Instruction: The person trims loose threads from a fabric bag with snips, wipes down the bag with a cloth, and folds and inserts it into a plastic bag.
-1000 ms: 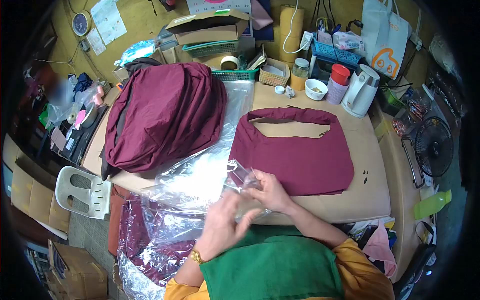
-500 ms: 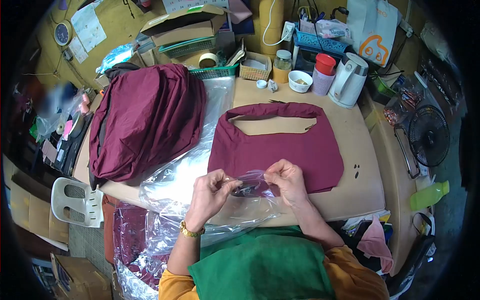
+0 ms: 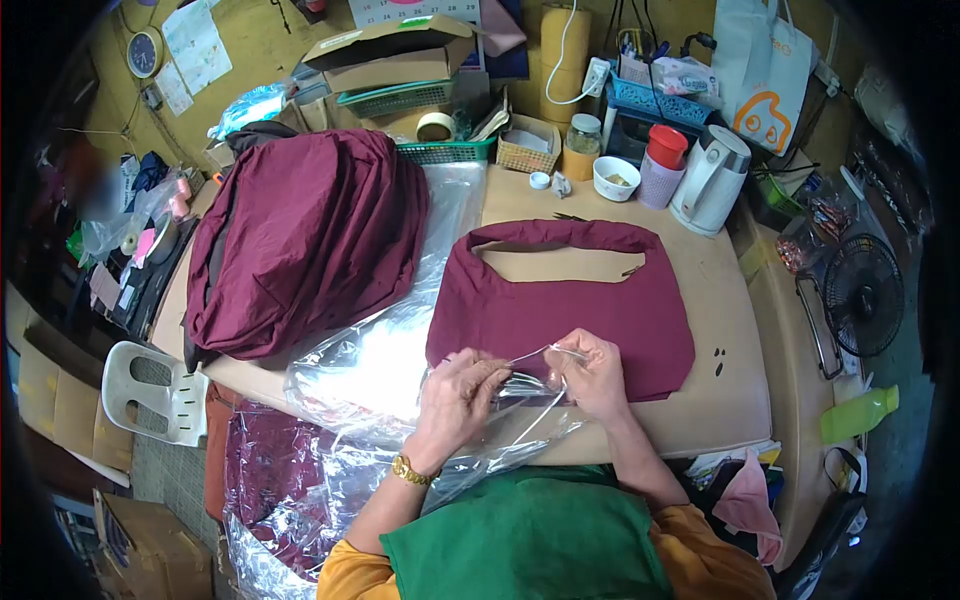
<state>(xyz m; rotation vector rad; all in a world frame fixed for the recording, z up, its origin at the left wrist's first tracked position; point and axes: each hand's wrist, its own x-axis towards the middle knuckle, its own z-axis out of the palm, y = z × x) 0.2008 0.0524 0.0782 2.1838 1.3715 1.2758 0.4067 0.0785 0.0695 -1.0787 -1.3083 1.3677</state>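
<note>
Clear plastic film (image 3: 520, 420) is pinched between both hands at the table's front edge. My left hand (image 3: 458, 400) has its fingers closed on the plastic, and a gold watch shows at the wrist. On the other side of the opening, my right hand (image 3: 588, 375) pinches the plastic's edge with thumb and fingers. Just behind the hands a maroon bag (image 3: 570, 300) lies flat, its strap toward the back and its lower edge partly behind the fingers. More clear plastic (image 3: 370, 350) spreads to the left, beneath a tall pile of maroon fabric (image 3: 310, 240).
A kettle (image 3: 711, 180), a red-lidded cup (image 3: 663, 165), a white bowl (image 3: 615, 178) and a jar (image 3: 582, 147) stand along the back of the table (image 3: 725, 300). Baskets and boxes are behind the pile. A white stool (image 3: 155, 392) is left, a fan (image 3: 862, 295) right.
My left hand has gone from moving at the plastic to gripping it. Both hands now hold the plastic's edge apart, and the camera view has shifted slightly.
</note>
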